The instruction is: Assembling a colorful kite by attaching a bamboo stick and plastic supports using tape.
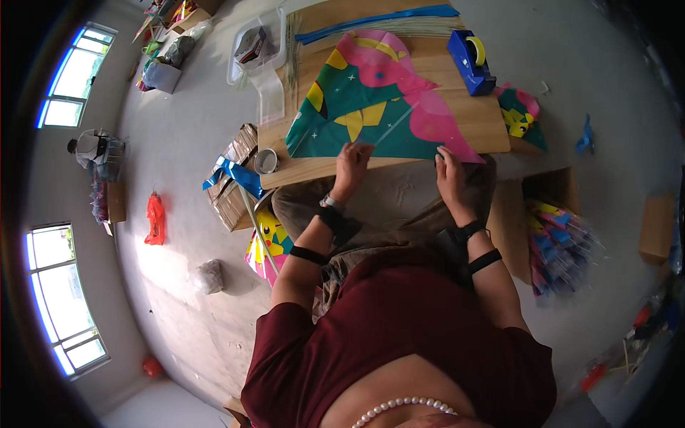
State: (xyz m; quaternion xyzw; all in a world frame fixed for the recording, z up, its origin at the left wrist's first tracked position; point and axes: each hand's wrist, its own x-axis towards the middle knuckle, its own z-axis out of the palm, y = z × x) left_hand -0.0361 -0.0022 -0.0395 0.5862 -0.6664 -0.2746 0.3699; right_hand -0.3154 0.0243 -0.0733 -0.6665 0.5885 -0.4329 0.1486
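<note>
A printed kite sheet [385, 107] in green, pink and yellow lies spread over the near part of a low wooden table [485, 128]. Its long straight edge faces me, and a thin pale strip slants across the green part. At that edge, left of the middle, my left hand [351, 170] is closed, with the fingertips pinched together on the sheet. My right hand [451, 180] pinches the same edge farther right, close to the pink corner. Whether either pinch also holds something small cannot be made out.
A blue tape dispenser [471, 64] stands at the table's right. Blue strips [378, 23] and thin sticks lie along the far edge. A roll of tape [266, 161] sits at the left edge. Right of my legs, an open carton [510, 228] stands beside bundled printed sheets [556, 242].
</note>
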